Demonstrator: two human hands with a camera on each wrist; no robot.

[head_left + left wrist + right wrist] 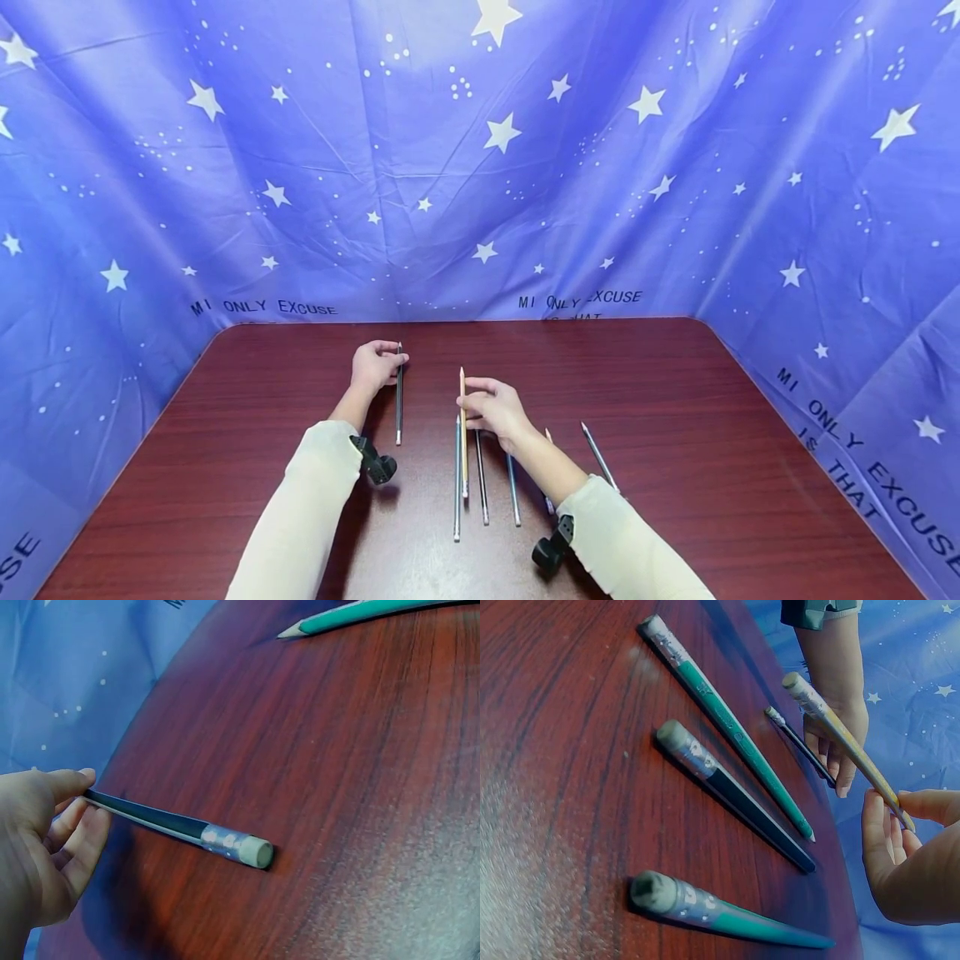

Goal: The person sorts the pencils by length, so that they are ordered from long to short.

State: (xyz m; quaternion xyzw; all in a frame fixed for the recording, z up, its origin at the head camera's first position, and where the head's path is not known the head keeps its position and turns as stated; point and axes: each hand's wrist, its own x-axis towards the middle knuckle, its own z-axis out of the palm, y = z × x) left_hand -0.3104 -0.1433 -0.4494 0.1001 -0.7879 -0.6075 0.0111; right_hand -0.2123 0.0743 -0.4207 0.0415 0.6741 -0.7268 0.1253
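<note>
Between thumb and fingers, my left hand [375, 367] pinches a black pencil [157, 818] near its far end; the white eraser end points toward me, at or just over the table. My right hand [497, 408] pinches a yellow pencil [841, 735] near its tip, and in the right wrist view it hangs above the table. Beneath and beside that hand lie a green pencil [731, 727], a black pencil [735, 799] and another green pencil [757, 928], roughly side by side with erasers toward me. The right forearm partly hides one more pencil [549, 504].
Farther right on the dark red wooden table [675, 400], a dark pencil [597, 454] lies slanted, its lower end behind the right sleeve. A blue star-printed cloth [420, 150] hangs along the table's back and sides. Each wrist carries a black camera [375, 461].
</note>
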